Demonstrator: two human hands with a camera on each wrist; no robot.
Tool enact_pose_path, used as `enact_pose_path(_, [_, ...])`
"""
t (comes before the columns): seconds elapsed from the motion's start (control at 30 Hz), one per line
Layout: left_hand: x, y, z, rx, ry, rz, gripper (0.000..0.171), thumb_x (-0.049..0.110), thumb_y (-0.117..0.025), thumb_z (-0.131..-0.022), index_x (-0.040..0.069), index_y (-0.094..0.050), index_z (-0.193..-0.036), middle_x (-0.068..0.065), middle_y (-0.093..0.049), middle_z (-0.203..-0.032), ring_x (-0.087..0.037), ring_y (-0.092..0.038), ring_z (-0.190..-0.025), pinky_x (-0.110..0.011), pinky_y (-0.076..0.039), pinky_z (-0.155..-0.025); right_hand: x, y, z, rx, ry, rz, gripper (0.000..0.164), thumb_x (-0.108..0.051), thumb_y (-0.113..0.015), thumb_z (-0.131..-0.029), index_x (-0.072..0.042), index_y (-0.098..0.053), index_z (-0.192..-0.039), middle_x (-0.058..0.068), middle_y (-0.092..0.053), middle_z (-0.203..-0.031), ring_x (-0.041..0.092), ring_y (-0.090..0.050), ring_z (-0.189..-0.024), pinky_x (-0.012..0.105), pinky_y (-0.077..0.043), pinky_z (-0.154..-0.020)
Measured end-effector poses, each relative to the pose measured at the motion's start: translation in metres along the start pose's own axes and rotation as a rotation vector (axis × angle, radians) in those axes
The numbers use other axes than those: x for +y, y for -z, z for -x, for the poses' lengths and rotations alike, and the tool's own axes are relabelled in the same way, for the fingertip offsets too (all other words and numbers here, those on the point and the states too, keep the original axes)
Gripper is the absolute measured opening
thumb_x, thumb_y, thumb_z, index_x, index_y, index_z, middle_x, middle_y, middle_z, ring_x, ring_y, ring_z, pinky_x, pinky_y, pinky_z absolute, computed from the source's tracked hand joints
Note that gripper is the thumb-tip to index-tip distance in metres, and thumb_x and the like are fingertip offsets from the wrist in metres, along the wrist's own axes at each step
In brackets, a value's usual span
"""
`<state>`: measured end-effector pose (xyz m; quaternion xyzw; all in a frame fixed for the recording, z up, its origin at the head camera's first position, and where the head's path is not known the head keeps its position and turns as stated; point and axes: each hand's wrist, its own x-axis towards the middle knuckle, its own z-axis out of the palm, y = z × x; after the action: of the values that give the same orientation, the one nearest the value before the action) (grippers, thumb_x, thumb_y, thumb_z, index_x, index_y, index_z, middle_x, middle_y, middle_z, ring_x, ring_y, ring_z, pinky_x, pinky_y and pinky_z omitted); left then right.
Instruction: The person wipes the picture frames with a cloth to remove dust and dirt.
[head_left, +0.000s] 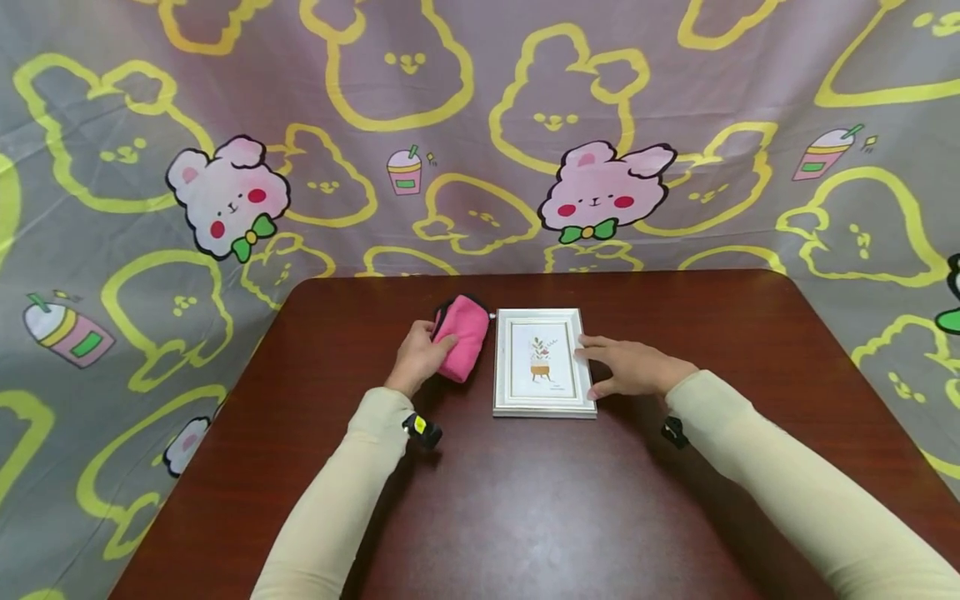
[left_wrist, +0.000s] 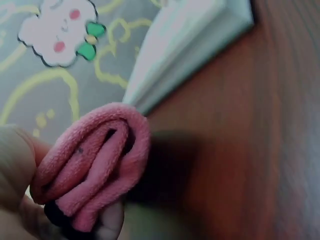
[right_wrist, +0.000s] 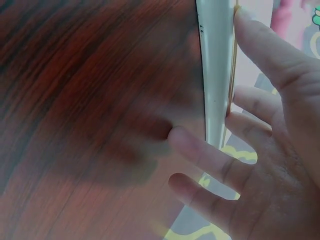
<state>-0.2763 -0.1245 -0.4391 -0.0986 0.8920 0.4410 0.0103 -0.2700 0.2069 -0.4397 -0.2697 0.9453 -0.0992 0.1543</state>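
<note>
A folded pink cloth [head_left: 467,335] with black edging is gripped in my left hand [head_left: 420,357], thumb on its near face. In the left wrist view the cloth [left_wrist: 132,165] shows its rolled, layered end, fuzzy like a towel, raised over its shadow on the table. Right beside it lies a white picture frame [head_left: 504,371] holding a print of a plant in an orange pot. My right hand [head_left: 637,367] rests at the frame's right side, thumb and fingers spread. In the right wrist view, thumb and some fingertips lie over the frame's edge [right_wrist: 216,65], while two fingers extend beside it.
The dark reddish-brown wooden table [head_left: 525,517] has rounded far corners. Behind it hangs a curtain [head_left: 480,100] printed with rabbits and yellow outlines. Small black devices are strapped at both wrists, the left one [head_left: 423,431] hanging on the inner side.
</note>
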Motion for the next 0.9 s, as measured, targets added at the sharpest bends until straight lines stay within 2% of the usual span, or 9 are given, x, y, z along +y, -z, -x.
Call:
enact_pose_path(0.1, [-0.013, 0.003, -0.003, 0.003, 0.075, -0.018, 0.055, 0.036, -0.056, -0.087, 0.003, -0.038, -0.127, -0.017, -0.055, -0.12, -0.028, -0.052, -0.109, -0.039, -0.043, -0.091, -0.001, 0.001, 0.001, -0.001, 0.0, 0.012, 0.08, -0.049, -0.067, -0.075, -0.016, -0.037, -0.141, 0.009, -0.022, -0.153, 0.034, -0.031, -0.136, 0.051, -0.033, -0.103])
enact_pose_path(0.23, [-0.021, 0.005, -0.003, -0.034, 0.15, -0.117, 0.059, 0.041, -0.049, -0.089, 0.001, -0.031, -0.128, -0.022, -0.054, -0.114, -0.03, -0.059, -0.095, -0.035, -0.05, -0.077, -0.002, 0.004, 0.003, -0.001, -0.021, 0.018, 0.081, -0.048, -0.068, -0.074, -0.016, -0.037, -0.141, 0.009, -0.022, -0.153, 0.034, -0.031, -0.135, 0.052, -0.034, -0.102])
enact_pose_path(0.33, [-0.02, 0.004, 0.0, -0.057, 0.162, -0.294, 0.061, 0.045, -0.045, -0.089, 0.0, -0.032, -0.126, -0.024, -0.057, -0.108, -0.032, -0.063, -0.084, -0.036, -0.051, -0.063, -0.002, 0.005, 0.005, 0.0, -0.028, 0.018, 0.08, -0.047, -0.069, -0.074, -0.016, -0.037, -0.141, 0.009, -0.022, -0.153, 0.034, -0.032, -0.135, 0.053, -0.034, -0.102])
enact_pose_path(0.43, [-0.017, 0.001, 0.004, -0.029, 0.117, -0.526, 0.06, 0.048, -0.042, -0.089, -0.001, -0.04, -0.123, -0.023, -0.059, -0.109, -0.036, -0.062, -0.092, -0.044, -0.049, -0.072, -0.001, 0.004, 0.005, 0.0, -0.026, 0.008, 0.081, -0.047, -0.069, -0.074, -0.016, -0.036, -0.141, 0.009, -0.022, -0.153, 0.034, -0.031, -0.135, 0.053, -0.034, -0.102])
enact_pose_path(0.5, [-0.014, -0.001, 0.008, 0.029, 0.048, -0.678, 0.059, 0.049, -0.043, -0.088, -0.001, -0.046, -0.119, -0.021, -0.058, -0.112, -0.037, -0.055, -0.103, -0.05, -0.043, -0.08, 0.0, 0.004, 0.005, 0.001, -0.015, 0.0, 0.081, -0.048, -0.069, -0.074, -0.015, -0.037, -0.141, 0.01, -0.022, -0.153, 0.035, -0.03, -0.135, 0.053, -0.033, -0.102])
enact_pose_path(0.57, [-0.01, -0.005, 0.013, 0.107, -0.055, -0.766, 0.058, 0.048, -0.046, -0.088, -0.001, -0.048, -0.12, -0.02, -0.056, -0.115, -0.038, -0.05, -0.109, -0.055, -0.035, -0.09, 0.0, 0.003, 0.004, 0.003, -0.004, 0.001, 0.081, -0.048, -0.068, -0.074, -0.014, -0.037, -0.141, 0.01, -0.023, -0.153, 0.034, -0.03, -0.136, 0.053, -0.033, -0.103])
enact_pose_path(0.73, [0.013, -0.021, 0.033, 0.335, -0.452, -0.891, 0.059, 0.045, -0.052, -0.085, 0.003, -0.046, -0.126, -0.017, -0.055, -0.117, -0.035, -0.044, -0.114, -0.054, -0.026, -0.098, -0.004, 0.001, 0.004, 0.068, 0.033, 0.096, 0.078, -0.047, -0.067, -0.077, -0.013, -0.037, -0.141, 0.011, -0.028, -0.151, 0.034, -0.032, -0.135, 0.057, -0.03, -0.103])
enact_pose_path(0.8, [0.025, -0.029, 0.042, 0.374, -0.577, -0.926, 0.062, 0.047, -0.049, -0.086, 0.004, -0.042, -0.131, -0.015, -0.052, -0.124, -0.034, -0.041, -0.12, -0.053, -0.026, -0.101, -0.008, 0.0, 0.005, 0.174, 0.07, 0.147, 0.073, -0.046, -0.065, -0.08, -0.011, -0.039, -0.139, 0.012, -0.034, -0.147, 0.033, -0.037, -0.132, 0.057, -0.029, -0.103])
enact_pose_path(0.9, [0.04, -0.039, 0.058, 0.364, -0.685, -0.968, 0.069, 0.05, -0.043, -0.089, 0.006, -0.032, -0.14, -0.013, -0.039, -0.14, -0.033, -0.031, -0.131, -0.052, -0.022, -0.106, -0.019, -0.003, 0.008, 0.439, 0.151, 0.197, 0.064, -0.04, -0.063, -0.082, -0.008, -0.046, -0.135, 0.013, -0.043, -0.14, 0.031, -0.042, -0.128, 0.053, -0.029, -0.105])
